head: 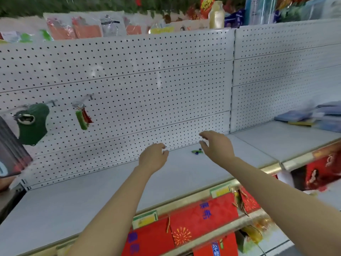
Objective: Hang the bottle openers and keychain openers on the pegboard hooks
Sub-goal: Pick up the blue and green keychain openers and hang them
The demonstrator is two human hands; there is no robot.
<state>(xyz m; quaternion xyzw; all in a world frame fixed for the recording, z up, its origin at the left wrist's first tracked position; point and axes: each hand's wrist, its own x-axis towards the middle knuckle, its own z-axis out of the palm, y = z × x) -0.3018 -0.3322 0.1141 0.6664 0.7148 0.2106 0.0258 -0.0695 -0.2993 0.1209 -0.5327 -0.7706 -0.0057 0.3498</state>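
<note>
A small green and blue keychain opener (197,151) lies on the white shelf (110,193) close to the pegboard (138,85). My right hand (215,145) hovers just right of it, fingers loosely curved, holding nothing. My left hand (154,157) reaches out to the left of the opener, fingers relaxed and empty. On the pegboard at the left, a hook (86,97) carries green and red keychain openers (83,117). Another hook (49,103) further left holds a dark green carded opener (32,123).
Blue packets (313,117) lie on the neighbouring shelf at right. Red envelopes (203,217) hang below the shelf's gold front edge. Packaged goods (86,26) and a bottle (216,15) stand above the pegboard. A dark object (9,150) leans at far left.
</note>
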